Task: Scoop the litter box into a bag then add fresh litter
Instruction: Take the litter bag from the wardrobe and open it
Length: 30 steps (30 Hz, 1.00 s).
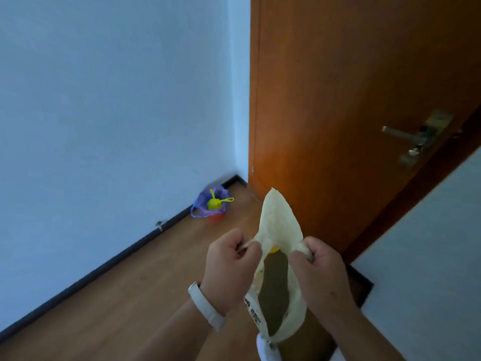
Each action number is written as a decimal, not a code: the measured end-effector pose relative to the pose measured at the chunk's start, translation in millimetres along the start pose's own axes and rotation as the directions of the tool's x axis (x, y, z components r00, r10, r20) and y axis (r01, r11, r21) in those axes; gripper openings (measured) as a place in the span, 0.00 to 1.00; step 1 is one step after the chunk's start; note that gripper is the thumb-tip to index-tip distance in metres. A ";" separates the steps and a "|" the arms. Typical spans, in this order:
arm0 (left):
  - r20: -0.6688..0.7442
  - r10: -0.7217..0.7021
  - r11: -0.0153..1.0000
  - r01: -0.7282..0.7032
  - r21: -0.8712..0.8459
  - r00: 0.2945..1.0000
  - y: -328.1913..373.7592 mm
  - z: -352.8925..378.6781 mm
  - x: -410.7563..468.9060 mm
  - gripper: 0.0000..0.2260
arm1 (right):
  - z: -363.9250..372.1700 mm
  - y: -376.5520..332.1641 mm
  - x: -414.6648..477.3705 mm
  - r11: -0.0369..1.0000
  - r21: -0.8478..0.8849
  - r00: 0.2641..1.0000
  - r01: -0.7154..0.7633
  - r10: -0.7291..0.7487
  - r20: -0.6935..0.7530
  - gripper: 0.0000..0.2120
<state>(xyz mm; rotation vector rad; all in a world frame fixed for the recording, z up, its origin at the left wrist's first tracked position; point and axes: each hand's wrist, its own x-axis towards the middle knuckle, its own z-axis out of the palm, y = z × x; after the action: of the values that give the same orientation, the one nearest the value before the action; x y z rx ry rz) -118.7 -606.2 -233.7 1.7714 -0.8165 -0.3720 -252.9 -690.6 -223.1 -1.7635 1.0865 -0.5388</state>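
Observation:
A cream plastic bag (279,225) hangs between my hands in front of me, its mouth pulled apart. Dark olive-brown litter fills its inside, and a small yellow bit shows near the top. My left hand (230,267) is closed on the bag's left edge. My right hand (317,269) is closed on the right edge. Far off in the room's corner stands a small red bin (217,217) lined with a purple bag (205,201), with a yellow scoop (214,203) resting in it. No litter box is in view.
An orange wooden door (338,100) with a metal handle (413,136) stands just behind the bag. Pale blue walls (104,100) with a dark baseboard meet at the corner. A wooden floor (130,295) stretches to the left. A white wall (429,256) closes the right side.

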 end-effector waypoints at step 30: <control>-0.925 -0.264 0.904 0.405 -0.138 0.272 -131.0 -423.1 -159.9 0.12 | 448.8 -208.3 -94.0 0.650 0.268 0.203 0.712 -0.555 0.806 0.18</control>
<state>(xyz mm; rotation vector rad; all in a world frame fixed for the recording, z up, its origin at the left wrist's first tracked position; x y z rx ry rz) 70.7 -175.0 -227.7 1.8685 0.4313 0.4839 124.7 -357.3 -225.6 -2.2053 -0.4115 0.0382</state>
